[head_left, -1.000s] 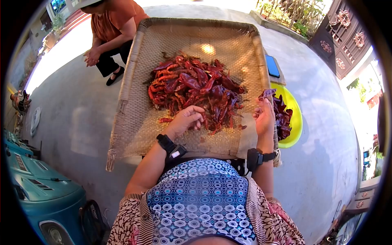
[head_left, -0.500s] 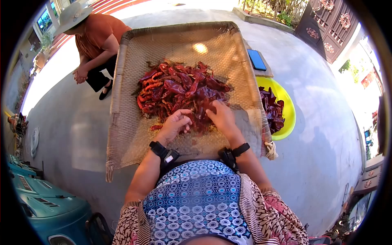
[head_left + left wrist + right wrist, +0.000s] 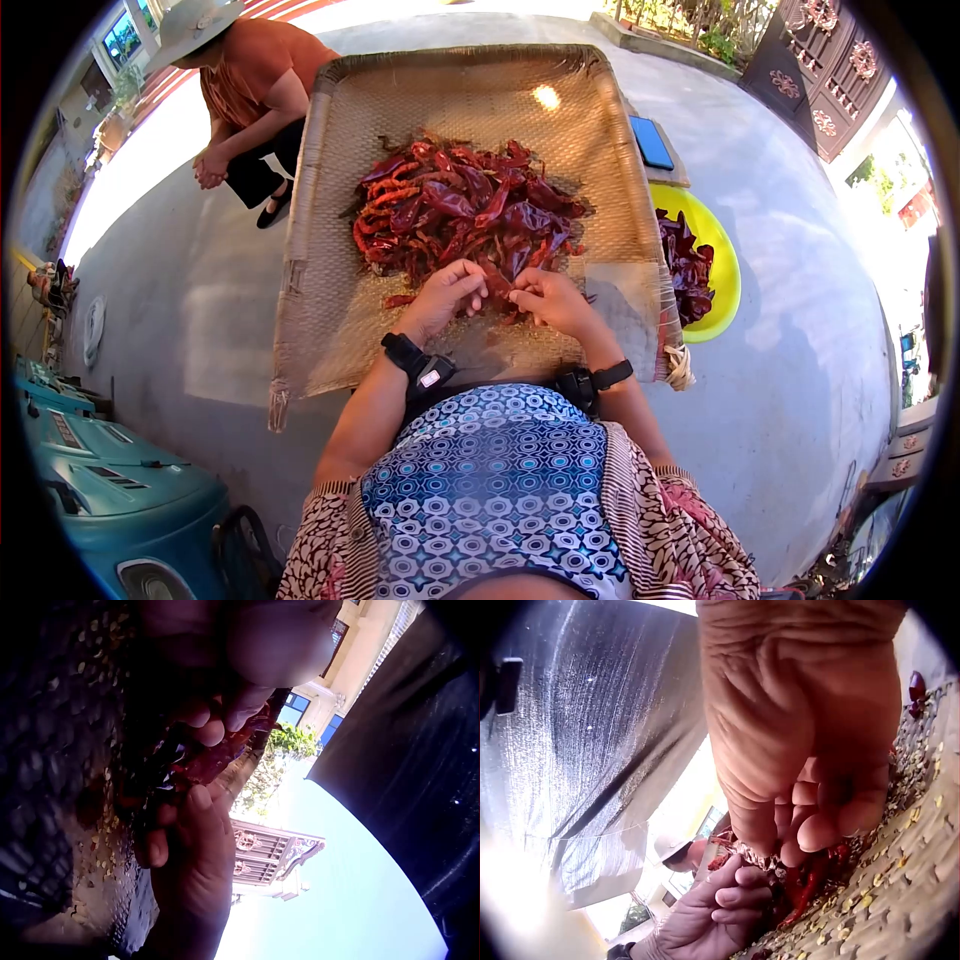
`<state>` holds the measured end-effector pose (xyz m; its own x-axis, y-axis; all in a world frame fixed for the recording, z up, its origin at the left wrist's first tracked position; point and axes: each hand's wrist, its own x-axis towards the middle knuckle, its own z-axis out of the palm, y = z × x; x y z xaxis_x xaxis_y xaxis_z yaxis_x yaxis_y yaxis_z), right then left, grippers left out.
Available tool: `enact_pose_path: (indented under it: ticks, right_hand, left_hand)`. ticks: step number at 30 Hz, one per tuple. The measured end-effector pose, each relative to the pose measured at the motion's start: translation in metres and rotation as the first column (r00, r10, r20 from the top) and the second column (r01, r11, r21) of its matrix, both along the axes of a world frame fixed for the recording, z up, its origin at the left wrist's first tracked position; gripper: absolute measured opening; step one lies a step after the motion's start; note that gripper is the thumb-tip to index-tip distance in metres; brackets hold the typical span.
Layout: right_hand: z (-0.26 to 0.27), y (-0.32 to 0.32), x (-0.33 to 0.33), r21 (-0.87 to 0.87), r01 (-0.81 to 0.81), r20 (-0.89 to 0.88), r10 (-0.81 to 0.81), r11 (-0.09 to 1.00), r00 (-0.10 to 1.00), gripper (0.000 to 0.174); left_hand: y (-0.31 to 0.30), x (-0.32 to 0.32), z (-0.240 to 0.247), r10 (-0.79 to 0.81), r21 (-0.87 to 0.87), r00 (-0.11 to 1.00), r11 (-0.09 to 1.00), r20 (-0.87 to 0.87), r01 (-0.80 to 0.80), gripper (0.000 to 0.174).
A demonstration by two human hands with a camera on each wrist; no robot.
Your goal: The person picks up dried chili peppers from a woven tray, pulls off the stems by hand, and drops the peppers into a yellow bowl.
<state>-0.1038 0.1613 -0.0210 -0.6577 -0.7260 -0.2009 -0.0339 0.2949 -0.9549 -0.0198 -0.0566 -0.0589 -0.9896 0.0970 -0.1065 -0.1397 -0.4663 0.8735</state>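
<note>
Both hands pinch a dried red chili between them, low over the near edge of the chili heap [image 3: 450,205]. My left hand [image 3: 440,303] has thumb and curled fingers at the chili's left side; my right hand [image 3: 560,303] grips its right side. The left wrist view shows the dark red chili [image 3: 214,761] between the left fingers above and the right hand [image 3: 196,859] below. In the right wrist view, the left hand [image 3: 716,911] and right hand [image 3: 802,735] meet at the chili, whose outline is partly hidden by fingers.
A woven tray [image 3: 350,345] holds the heap and scattered seeds. Beyond its right side are a yellow basin [image 3: 728,275] with dark red chilies and a phone [image 3: 651,142]. A person in a hat [image 3: 262,75] is at the upper left; a teal vehicle [image 3: 130,490] stands lower left.
My right hand, earlier holding a chili piece beside the yellow basin, has moved left to the heap and now meets the left hand. The left hand has stayed at the heap's near edge.
</note>
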Motion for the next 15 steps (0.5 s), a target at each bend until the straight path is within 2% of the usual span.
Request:
enact_pose_path:
  ticks: [4, 6, 7, 9, 12, 13, 14, 15]
  right_hand:
    - [0.010, 0.028, -0.024, -0.060, 0.227, -0.070, -0.231, 0.972, 0.970, 0.016]
    - [0.018, 0.043, -0.040, -0.133, 0.385, 0.042, -0.383, 0.913, 0.923, 0.015]
    - [0.025, 0.043, -0.038, -0.301, 0.490, 0.155, -0.465, 0.818, 0.872, 0.014]
    - [0.039, 0.044, -0.035, -0.552, 0.667, 0.409, -0.534, 0.501, 0.740, 0.014]
    - [0.027, 0.032, -0.036, -0.294, 0.516, 0.047, -0.527, 0.804, 0.848, 0.017]
    - [0.021, 0.025, -0.035, -0.148, 0.423, -0.035, -0.432, 0.894, 0.901, 0.020]
    - [0.014, 0.018, -0.032, -0.111, 0.353, -0.379, -0.368, 0.929, 0.849, 0.022]
    - [0.007, 0.011, -0.028, -0.049, 0.299, -0.675, -0.252, 0.953, 0.694, 0.025]
  left_hand:
    - [0.001, 0.001, 0.003, 0.018, 0.024, 1.000, 1.000, 0.014, -0.018, 0.012]
    - [0.000, 0.001, 0.003, 0.021, 0.029, 0.999, 0.999, 0.047, -0.022, 0.014]
    - [0.000, 0.002, 0.003, 0.020, 0.032, 0.999, 0.999, 0.046, -0.022, 0.014]
    - [0.000, 0.002, 0.005, 0.019, 0.037, 0.999, 0.999, 0.037, -0.021, 0.013]
    - [0.000, 0.002, 0.004, 0.014, 0.045, 0.999, 0.999, 0.041, -0.016, 0.014]
    - [0.000, 0.002, 0.004, 0.014, 0.044, 0.999, 0.999, 0.037, -0.016, 0.014]
    - [-0.001, 0.001, 0.003, 0.014, 0.042, 0.999, 0.999, 0.034, -0.015, 0.014]
    - [-0.001, 0.001, 0.002, 0.013, 0.040, 0.999, 0.999, 0.032, -0.014, 0.014]
